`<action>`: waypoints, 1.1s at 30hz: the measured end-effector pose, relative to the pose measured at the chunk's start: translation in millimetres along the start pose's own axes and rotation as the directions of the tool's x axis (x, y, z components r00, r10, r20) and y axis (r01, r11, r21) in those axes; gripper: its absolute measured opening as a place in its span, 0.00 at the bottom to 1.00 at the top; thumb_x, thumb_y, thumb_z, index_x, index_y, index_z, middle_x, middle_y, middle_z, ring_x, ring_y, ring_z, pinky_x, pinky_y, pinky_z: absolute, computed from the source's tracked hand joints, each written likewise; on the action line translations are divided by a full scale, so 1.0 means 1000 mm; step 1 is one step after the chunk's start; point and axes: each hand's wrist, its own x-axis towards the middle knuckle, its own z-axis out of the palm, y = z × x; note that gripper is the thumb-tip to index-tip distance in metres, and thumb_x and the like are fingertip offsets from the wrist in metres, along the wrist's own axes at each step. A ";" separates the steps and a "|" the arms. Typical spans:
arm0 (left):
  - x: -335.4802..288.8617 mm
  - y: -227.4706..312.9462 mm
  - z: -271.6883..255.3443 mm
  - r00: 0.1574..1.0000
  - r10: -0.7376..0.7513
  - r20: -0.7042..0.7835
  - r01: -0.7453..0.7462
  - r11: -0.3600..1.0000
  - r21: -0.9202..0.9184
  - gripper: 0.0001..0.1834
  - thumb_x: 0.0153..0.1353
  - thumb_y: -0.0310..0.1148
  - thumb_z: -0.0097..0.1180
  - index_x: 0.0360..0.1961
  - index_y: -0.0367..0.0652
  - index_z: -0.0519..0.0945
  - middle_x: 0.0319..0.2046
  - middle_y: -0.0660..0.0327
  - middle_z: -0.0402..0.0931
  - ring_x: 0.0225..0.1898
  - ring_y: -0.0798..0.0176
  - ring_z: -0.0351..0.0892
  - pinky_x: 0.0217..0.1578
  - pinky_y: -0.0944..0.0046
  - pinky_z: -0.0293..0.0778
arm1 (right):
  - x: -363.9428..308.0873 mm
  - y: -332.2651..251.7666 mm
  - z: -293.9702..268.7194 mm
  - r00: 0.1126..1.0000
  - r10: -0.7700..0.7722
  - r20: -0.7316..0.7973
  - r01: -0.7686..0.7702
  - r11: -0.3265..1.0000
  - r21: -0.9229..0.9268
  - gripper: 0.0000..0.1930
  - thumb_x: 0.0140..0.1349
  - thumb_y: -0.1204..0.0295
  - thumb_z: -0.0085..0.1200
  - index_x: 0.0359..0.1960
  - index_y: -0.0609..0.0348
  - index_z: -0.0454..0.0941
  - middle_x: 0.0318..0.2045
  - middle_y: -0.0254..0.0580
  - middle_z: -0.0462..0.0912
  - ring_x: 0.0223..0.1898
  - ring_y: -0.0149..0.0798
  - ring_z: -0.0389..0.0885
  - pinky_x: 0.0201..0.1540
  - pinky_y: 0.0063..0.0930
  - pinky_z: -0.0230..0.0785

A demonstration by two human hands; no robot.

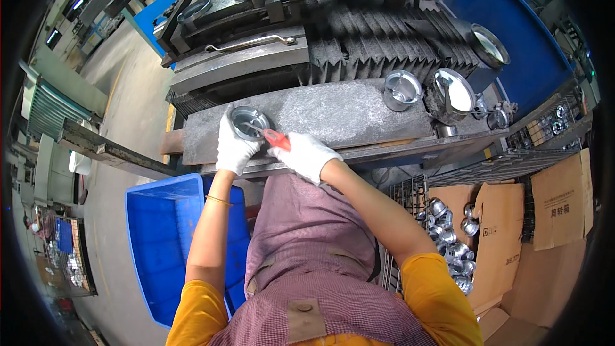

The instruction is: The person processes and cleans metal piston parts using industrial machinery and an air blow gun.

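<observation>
Both my hands wear white gloves. My left hand (234,147) is wrapped round the near left side of a round metal cup (251,118), which rests at the left end of a grey metal plate (327,115). In my right hand (309,157) is a red-handled tool (276,140) with a thin metal end. That end reaches over the rim into the cup; its exact tip shape is too small to tell. Toward the plate's right end stands another metal cup (403,90), apart from my hands.
A bowl of white matter (455,95) stands right of the plate. Behind lie a wrench (250,43) and black bellows (378,38). A blue bin (168,230) sits below left. Lower right, a wire basket lined with cardboard (503,237) holds several shiny metal parts (453,250).
</observation>
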 end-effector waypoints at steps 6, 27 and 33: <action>-0.002 0.001 -0.005 0.999 -0.039 -0.036 0.038 0.999 -0.037 0.61 0.28 0.37 0.78 0.63 0.37 0.54 0.51 0.51 0.70 0.52 0.56 0.72 0.53 0.62 0.70 | 0.010 -0.003 0.004 1.000 0.010 0.009 -0.009 0.999 -0.044 0.23 0.57 0.52 0.50 0.37 0.63 0.79 0.33 0.59 0.81 0.39 0.57 0.80 0.42 0.43 0.70; -0.006 0.002 -0.010 0.997 -0.033 -0.066 0.031 0.999 -0.036 0.58 0.31 0.36 0.77 0.64 0.39 0.55 0.51 0.50 0.70 0.52 0.56 0.72 0.52 0.62 0.71 | 0.013 -0.005 0.008 0.999 -0.034 -0.016 0.033 0.995 -0.091 0.23 0.57 0.53 0.50 0.37 0.63 0.79 0.33 0.60 0.81 0.39 0.57 0.80 0.42 0.44 0.71; -0.009 0.004 -0.003 0.996 -0.060 -0.068 0.053 0.993 -0.103 0.57 0.31 0.36 0.77 0.63 0.37 0.56 0.51 0.50 0.70 0.51 0.55 0.73 0.53 0.62 0.70 | 0.015 0.001 0.010 0.999 -0.046 -0.020 0.044 0.995 -0.091 0.22 0.57 0.52 0.50 0.37 0.62 0.79 0.34 0.59 0.81 0.39 0.57 0.80 0.43 0.43 0.71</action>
